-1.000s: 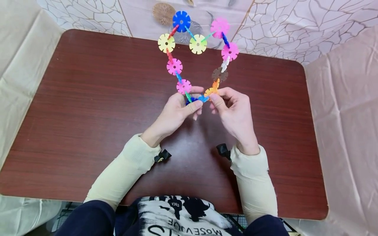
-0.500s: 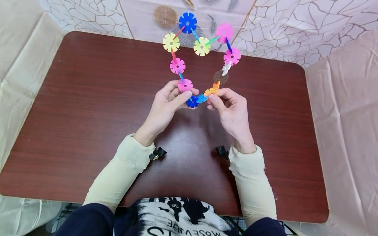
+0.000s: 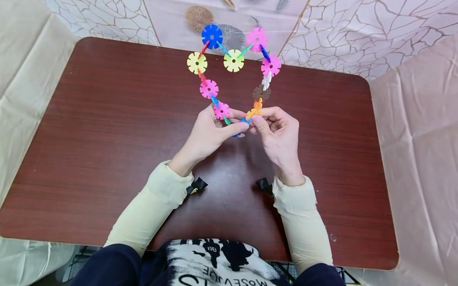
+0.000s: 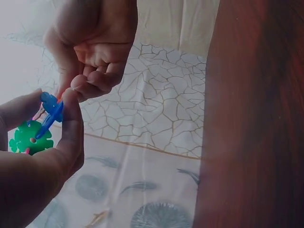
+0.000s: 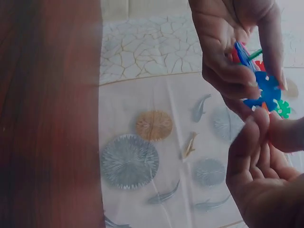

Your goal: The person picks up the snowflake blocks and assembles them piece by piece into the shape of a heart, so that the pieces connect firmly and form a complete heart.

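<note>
A chain of colourful notched snowflake discs, slotted together in a heart-like outline, is held up above the table. Its top has a blue disc (image 3: 212, 36), a yellow disc (image 3: 234, 60) and a pink disc (image 3: 256, 39). At the bottom my left hand (image 3: 209, 133) pinches the blue discs between thumb and fingers, close below a lower pink disc (image 3: 222, 111). My right hand (image 3: 282, 137) pinches the orange disc (image 3: 253, 114) beside them. The right wrist view shows a flat blue disc (image 5: 268, 90) between both hands' fingertips. In the left wrist view a green disc (image 4: 31, 137) hangs near my left thumb.
Beneath the hands lies a dark red-brown table (image 3: 107, 119) with rounded corners. Patterned cloth (image 3: 343, 43) covers the area past its far edge, and pale cloth (image 3: 418, 159) hangs along the sides. A black wrist camera (image 3: 196, 185) sticks out from the left sleeve.
My left hand drew back left, uncovering the dark blue disc, then returned right onto the blue discs. The chain's top swung right, then left. My right hand kept its pinch.
</note>
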Tool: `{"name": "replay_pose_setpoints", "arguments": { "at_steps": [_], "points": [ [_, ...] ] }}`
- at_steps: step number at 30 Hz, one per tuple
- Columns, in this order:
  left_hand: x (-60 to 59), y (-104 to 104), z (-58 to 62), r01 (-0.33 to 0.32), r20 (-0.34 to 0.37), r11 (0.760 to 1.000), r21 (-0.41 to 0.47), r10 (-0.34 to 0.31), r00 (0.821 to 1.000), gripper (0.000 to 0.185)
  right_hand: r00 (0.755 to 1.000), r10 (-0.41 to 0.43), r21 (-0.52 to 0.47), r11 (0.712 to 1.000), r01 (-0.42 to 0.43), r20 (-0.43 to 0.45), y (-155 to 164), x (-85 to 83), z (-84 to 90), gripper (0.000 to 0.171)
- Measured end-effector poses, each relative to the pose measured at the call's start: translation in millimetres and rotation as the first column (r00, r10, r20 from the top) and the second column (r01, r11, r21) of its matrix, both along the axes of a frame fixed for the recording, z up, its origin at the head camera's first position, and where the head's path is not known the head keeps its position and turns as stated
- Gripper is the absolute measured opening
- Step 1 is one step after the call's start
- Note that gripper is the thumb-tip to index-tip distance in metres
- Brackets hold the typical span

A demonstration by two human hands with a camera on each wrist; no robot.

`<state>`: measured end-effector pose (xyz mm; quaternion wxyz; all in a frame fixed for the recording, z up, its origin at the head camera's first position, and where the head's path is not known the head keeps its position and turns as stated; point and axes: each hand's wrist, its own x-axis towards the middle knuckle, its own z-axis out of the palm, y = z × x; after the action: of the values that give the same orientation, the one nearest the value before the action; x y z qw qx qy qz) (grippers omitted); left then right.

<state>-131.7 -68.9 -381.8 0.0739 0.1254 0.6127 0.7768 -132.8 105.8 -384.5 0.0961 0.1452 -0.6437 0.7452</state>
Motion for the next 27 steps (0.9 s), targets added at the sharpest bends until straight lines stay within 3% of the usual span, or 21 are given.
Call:
{"name": "replay_pose_setpoints", "arguments": {
  "at_steps": [6,11,17,22,27],
  "points": [
    [2.9,0.2,8.8,-0.001,-0.078,0.999,-0.054,-0.003,0.997,0.029,0.997,-0.073,-0.004,0.997,0.073,-0.038,-4.9,4.1,9.4,0.007],
    [4.0,1.2,14.1,0.015,-0.113,1.000,-0.005,-0.015,0.993,0.026,0.997,-0.074,-0.003,0.997,0.074,-0.017,-6.1,5.2,17.5,0.006],
    [4.8,4.7,17.1,-0.015,0.029,0.986,0.167,0.011,1.000,0.035,1.000,-0.028,0.011,1.000,0.028,-0.008,-7.1,6.2,20.7,0.008],
    [4.0,7.5,19.3,-0.055,0.086,0.987,0.152,0.042,0.995,0.034,1.000,-0.020,0.003,1.000,0.020,-0.006,-6.3,6.8,21.0,0.008],
    [2.9,4.6,20.8,-0.012,0.085,0.992,0.129,0.001,0.996,0.025,0.999,-0.028,0.020,0.999,0.028,-0.020,-6.0,5.0,19.8,0.005]
  ]
}}
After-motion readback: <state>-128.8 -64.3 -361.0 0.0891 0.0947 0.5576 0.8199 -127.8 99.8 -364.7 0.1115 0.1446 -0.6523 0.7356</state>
